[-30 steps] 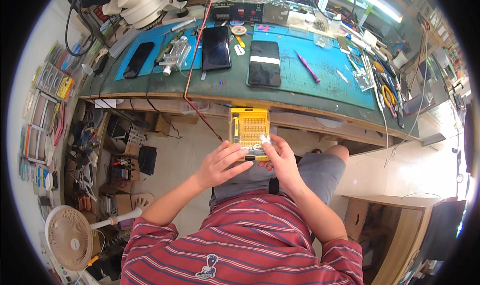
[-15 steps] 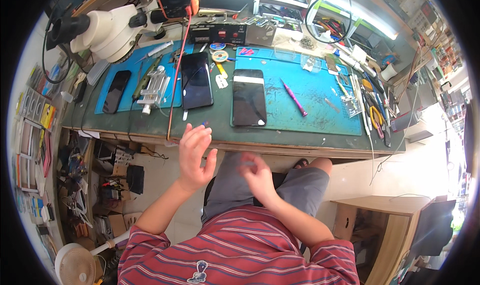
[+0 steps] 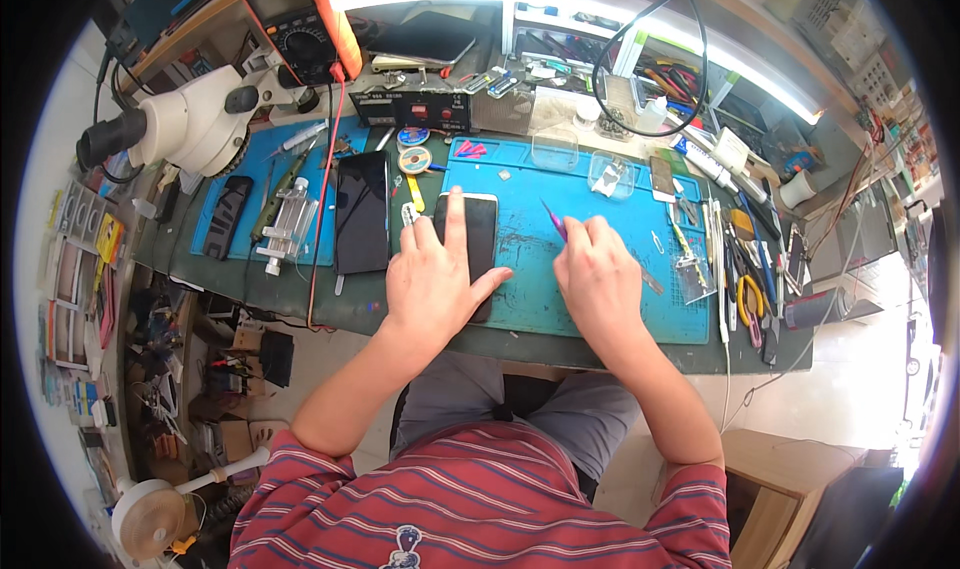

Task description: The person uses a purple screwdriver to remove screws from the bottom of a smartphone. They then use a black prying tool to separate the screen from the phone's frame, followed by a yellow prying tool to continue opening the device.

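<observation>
My left hand (image 3: 432, 281) is over a dark smartphone (image 3: 483, 231) on the blue work mat (image 3: 530, 304). Its fingers are spread, the index pointing to the phone's far edge and covering part of it. Whether the fingers press on the phone I cannot tell. To its right, my right hand (image 3: 604, 277) is closed on a slim purple screwdriver (image 3: 557, 223), whose thin tip points up and to the left above the mat. A larger dark screen (image 3: 362, 209) lies left of my left hand.
On the left are a clear clamp fixture (image 3: 292, 227), a black phone (image 3: 228, 217) and a white microscope (image 3: 195, 119). An orange multimeter (image 3: 300, 39) stands behind, its red lead crossing the bench. Pliers and other tools (image 3: 748, 294) lie at right. Small clear trays (image 3: 610, 174) sit on the mat.
Both hands have moved from over my lap onto the bench. My left hand now reaches over the phone. My right hand has taken hold of the purple screwdriver, which was lying on the mat.
</observation>
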Motion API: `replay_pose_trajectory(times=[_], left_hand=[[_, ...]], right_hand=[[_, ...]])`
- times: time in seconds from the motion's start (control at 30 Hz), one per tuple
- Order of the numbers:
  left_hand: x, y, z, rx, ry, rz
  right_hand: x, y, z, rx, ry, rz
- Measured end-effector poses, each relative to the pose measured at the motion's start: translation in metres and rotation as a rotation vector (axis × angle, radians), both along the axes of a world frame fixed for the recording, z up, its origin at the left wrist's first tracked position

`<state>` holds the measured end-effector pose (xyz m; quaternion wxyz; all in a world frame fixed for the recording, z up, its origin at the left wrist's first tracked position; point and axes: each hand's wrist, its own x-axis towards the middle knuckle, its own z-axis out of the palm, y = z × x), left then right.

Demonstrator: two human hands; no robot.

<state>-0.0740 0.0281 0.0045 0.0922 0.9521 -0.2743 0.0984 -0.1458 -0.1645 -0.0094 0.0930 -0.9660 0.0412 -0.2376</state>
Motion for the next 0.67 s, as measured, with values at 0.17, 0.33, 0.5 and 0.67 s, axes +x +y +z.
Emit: replay_pose_trajectory(times=[0.17,0.33,0.5,0.67], left_hand=[[0.006,-0.005,0.002,-0.059,0.133,0.072],[0.010,-0.005,0.008,-0.131,0.209,0.060],[0.016,0.001,0.006,-0.179,0.176,0.043],[0.022,-0.001,0.006,-0.377,0.365,0.063]], right_hand=[[0.049,-0.017,0.003,0.307,0.011,0.188],[0.073,-0.020,-0.021,0.344,0.184,0.193],[0.078,-0.006,-0.018,0.253,0.146,0.216],[0.073,-0.014,-0.007,0.268,0.272,0.132]])
